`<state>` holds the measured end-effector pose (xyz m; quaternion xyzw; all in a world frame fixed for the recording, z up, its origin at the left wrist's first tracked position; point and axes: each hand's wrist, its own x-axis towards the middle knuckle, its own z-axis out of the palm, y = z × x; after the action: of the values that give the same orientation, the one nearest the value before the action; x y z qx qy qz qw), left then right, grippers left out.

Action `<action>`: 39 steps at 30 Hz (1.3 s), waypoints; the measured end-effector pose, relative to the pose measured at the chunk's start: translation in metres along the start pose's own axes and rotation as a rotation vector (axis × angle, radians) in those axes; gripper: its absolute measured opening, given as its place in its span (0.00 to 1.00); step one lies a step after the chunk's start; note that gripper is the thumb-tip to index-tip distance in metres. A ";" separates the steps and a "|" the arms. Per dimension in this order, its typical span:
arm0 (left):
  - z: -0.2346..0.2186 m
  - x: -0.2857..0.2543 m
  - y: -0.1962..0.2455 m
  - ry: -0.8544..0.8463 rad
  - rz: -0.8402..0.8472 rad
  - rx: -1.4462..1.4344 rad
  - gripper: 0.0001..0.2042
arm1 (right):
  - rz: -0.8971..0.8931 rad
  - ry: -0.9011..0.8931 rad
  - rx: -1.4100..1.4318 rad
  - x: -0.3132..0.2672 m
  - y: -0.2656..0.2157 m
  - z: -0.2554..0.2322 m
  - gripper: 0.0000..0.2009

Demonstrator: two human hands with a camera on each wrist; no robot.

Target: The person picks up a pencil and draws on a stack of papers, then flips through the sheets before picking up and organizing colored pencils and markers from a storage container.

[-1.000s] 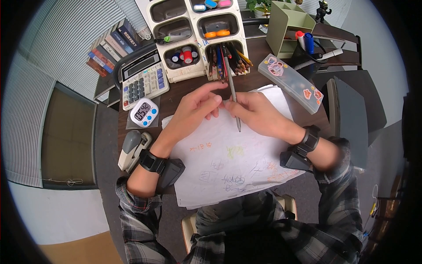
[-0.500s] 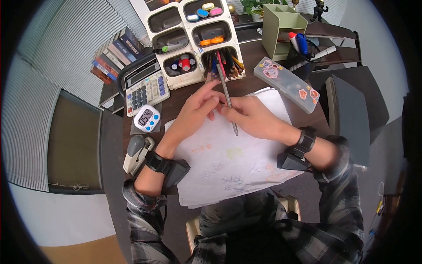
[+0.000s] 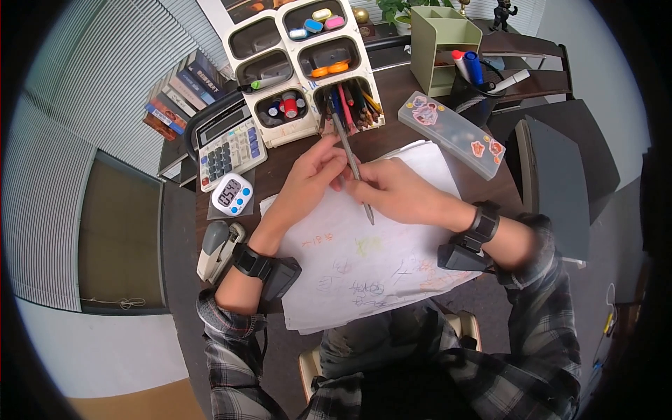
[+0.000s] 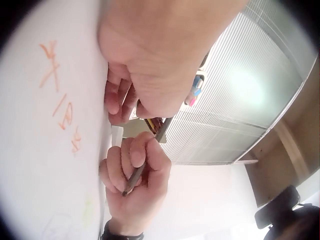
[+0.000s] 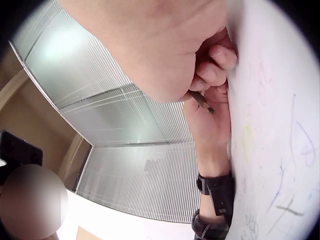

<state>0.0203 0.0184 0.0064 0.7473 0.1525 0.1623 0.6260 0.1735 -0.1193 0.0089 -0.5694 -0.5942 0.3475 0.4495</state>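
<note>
A dark grey pencil (image 3: 366, 204) is gripped between the thumb and fingers of my right hand (image 3: 409, 192), its sharpened point slanting toward my body over the paper. In the left wrist view the right hand (image 4: 135, 185) curls round the pencil (image 4: 134, 180) from below. My left hand (image 3: 308, 175) rests opposite, fingers loosely bent, the index finger reaching beside the pencil's upper part. Both hands lie over a stack of white paper (image 3: 329, 280) with orange, yellow-green and dark scribbles. In the right wrist view only the pencil's tip (image 5: 207, 106) shows past the right hand.
Beyond the hands stands a white organizer (image 3: 288, 138) holding coloured pencils (image 3: 365, 112), erasers and small items. To the left are a calculator (image 3: 231, 154), a timer (image 3: 232, 194) and a stapler (image 3: 218, 253). A stickered pencil case (image 3: 451, 133) and a pen cup (image 3: 472, 105) stand right.
The pencil has turned slightly in my right hand, its point shifting toward my body and a little left. Both hands stay close together. The head view has shifted slightly; the timer has counted down.
</note>
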 end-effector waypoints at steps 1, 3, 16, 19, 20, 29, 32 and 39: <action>0.001 0.000 0.002 -0.011 -0.008 0.012 0.22 | -0.014 -0.009 -0.040 0.000 -0.002 -0.001 0.14; -0.001 0.001 -0.004 -0.005 -0.001 -0.002 0.22 | -0.030 -0.018 -0.080 -0.001 -0.009 -0.003 0.14; 0.005 0.008 0.002 -0.019 -0.003 0.020 0.20 | -0.047 0.434 0.018 0.007 -0.013 -0.028 0.17; 0.005 0.008 0.003 -0.031 -0.027 0.065 0.23 | -0.013 0.563 0.023 0.011 -0.009 -0.038 0.18; 0.005 0.008 0.003 -0.033 -0.027 0.065 0.23 | -0.013 0.564 0.023 0.013 -0.007 -0.040 0.18; 0.005 0.007 0.001 -0.029 -0.020 0.081 0.23 | 0.088 0.485 -0.222 0.018 0.010 -0.041 0.19; 0.004 0.004 -0.004 -0.027 0.005 0.060 0.23 | 0.079 0.428 -0.155 0.017 0.006 -0.038 0.18; 0.002 -0.003 -0.012 0.264 0.063 -0.003 0.23 | 0.084 0.374 -0.113 0.017 0.004 -0.036 0.17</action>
<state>0.0185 0.0177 -0.0054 0.7229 0.2096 0.2790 0.5963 0.2091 -0.1057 0.0199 -0.6726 -0.4948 0.2200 0.5043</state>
